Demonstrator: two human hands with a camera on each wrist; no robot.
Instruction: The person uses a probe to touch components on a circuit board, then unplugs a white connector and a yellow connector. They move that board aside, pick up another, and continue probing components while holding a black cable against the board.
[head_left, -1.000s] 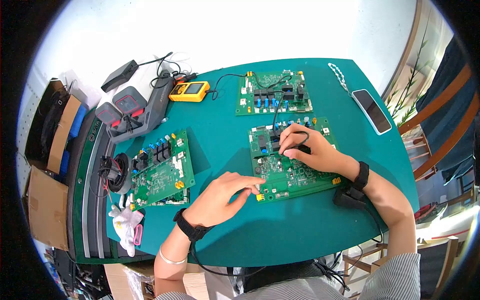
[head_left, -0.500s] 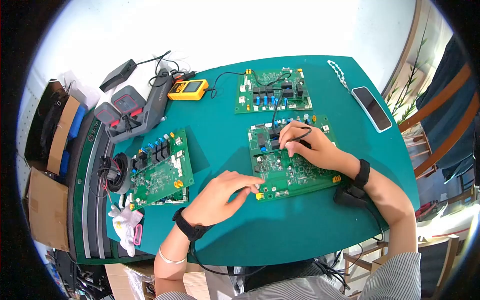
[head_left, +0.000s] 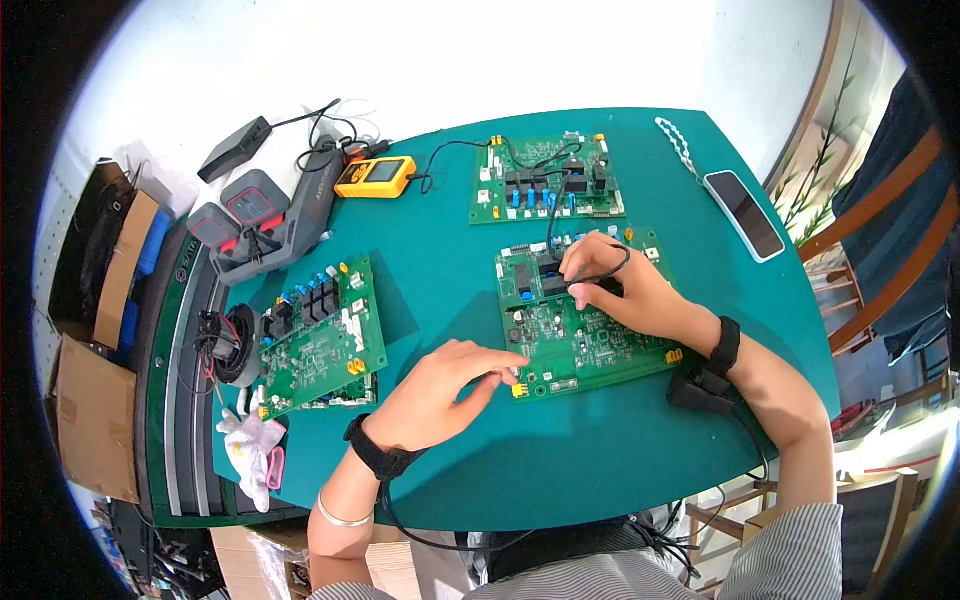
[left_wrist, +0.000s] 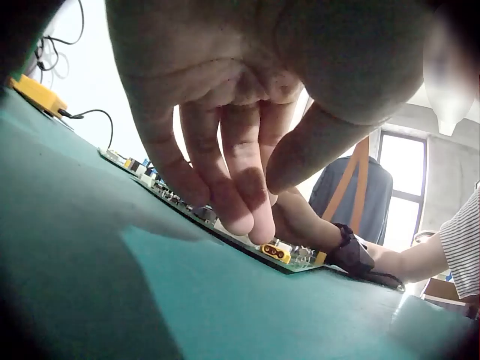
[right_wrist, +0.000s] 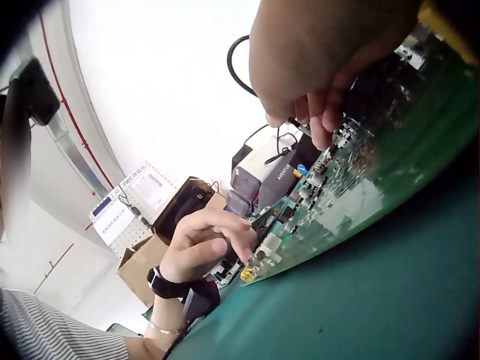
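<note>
A green circuit board [head_left: 560, 350] lies flat in front of the person. The right hand [head_left: 630, 290] is over its upper middle and pinches a thin black cable [head_left: 600, 278] between thumb and fingers; the cable's end is hidden by the fingers and the board's black parts. This cable loops above the hand in the right wrist view. At the board's near left corner, by a yellow connector [head_left: 520, 391], the left hand [head_left: 430, 395] reaches its fingers to the edge, holding nothing. The left wrist view shows its fingertips [left_wrist: 261, 232] right at the board's rim.
Behind is a second circuit board [head_left: 545, 185], crossed by the cable coming from a yellow handheld meter [head_left: 375, 178]. More stacked boards [head_left: 325, 340] lie at left, near a white glove [head_left: 252, 455] and a grey device [head_left: 262, 225]. A phone [head_left: 743, 217] lies at right.
The right hand's thumb and fingers have shifted a little over the board, and the cable loop now stretches farther right above the hand. The left hand stays at the board's corner.
</note>
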